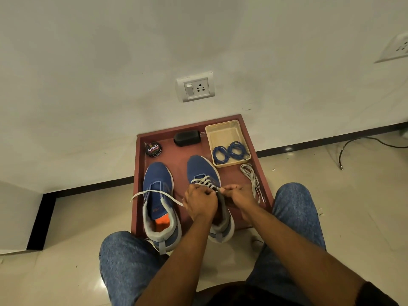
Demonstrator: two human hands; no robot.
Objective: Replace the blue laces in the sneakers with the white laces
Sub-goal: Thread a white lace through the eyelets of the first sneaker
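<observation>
On the red-brown tray, my two blue sneakers sit side by side: the left sneaker unlaced, the right sneaker half-threaded with the white lace. My left hand and right hand each pinch that lace by the upper eyelets, one loose end trailing across the left sneaker. The blue laces lie coiled in the beige basket, a spare white lace just beside it.

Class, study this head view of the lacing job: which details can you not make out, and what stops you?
- Top eyelets of the right sneaker: behind the left hand and right hand.
- White lace end: hidden in the left hand's grip.
- Polish tin small print: too small.
- Second wall socket: cut off by the right edge.
</observation>
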